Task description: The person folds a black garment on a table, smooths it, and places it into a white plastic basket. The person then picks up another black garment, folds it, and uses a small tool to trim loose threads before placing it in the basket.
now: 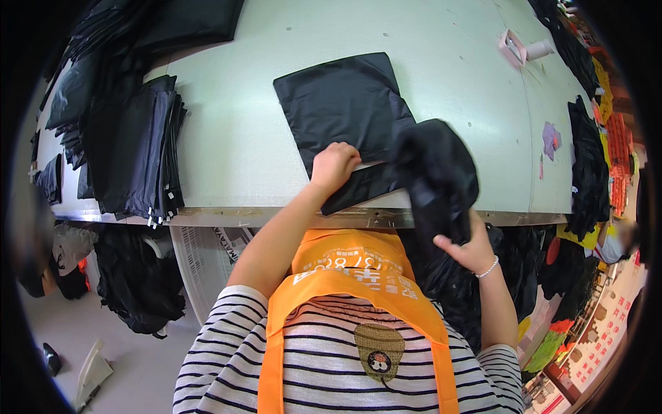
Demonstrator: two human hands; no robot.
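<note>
A black garment of thin, smooth cloth (341, 108) is spread on the pale worktable in front of me, its upper part flat and its near strip (357, 189) angled towards the table edge. My left hand (336, 163) rests on its near left part with curled fingers; whether they pinch the cloth is hidden. At the right, my right hand (473, 246) grips a bunched, blurred length of black cloth (437, 171), lifted over the table's front edge. This bunch overlaps the garment's right side, and I cannot tell whether the two are one piece.
Stacked folded black garments (134, 150) lie at the left, with more black cloth (191, 20) behind. A pink-framed item (513, 49) and a purple scrap (551, 139) lie at the right. Beneath the table are a white plastic crate (194, 269) and hanging black cloth (137, 279).
</note>
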